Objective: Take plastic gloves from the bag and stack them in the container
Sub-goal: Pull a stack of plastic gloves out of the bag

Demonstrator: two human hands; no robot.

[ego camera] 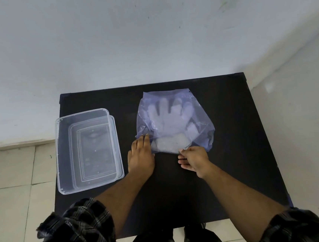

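Lying beyond both hands: bag [174, 119] of gloves [169, 119]; left hand [141, 156] flat, open; right hand [195, 159] pinching bag's near edge.

Just a small black table [234, 132] pushed against a plain, slightly scuffed whitish wall [106, 37], pale tiled floor [12, 175] on both sides, soft flat light.

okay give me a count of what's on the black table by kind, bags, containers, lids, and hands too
Blue plastic bag, holding clear gloves (number cannot be told): 1
Clear container: 1
Clear lid, under the container: 1
Hands: 2, left hand and right hand, both at the bag's near edge
Total: 5
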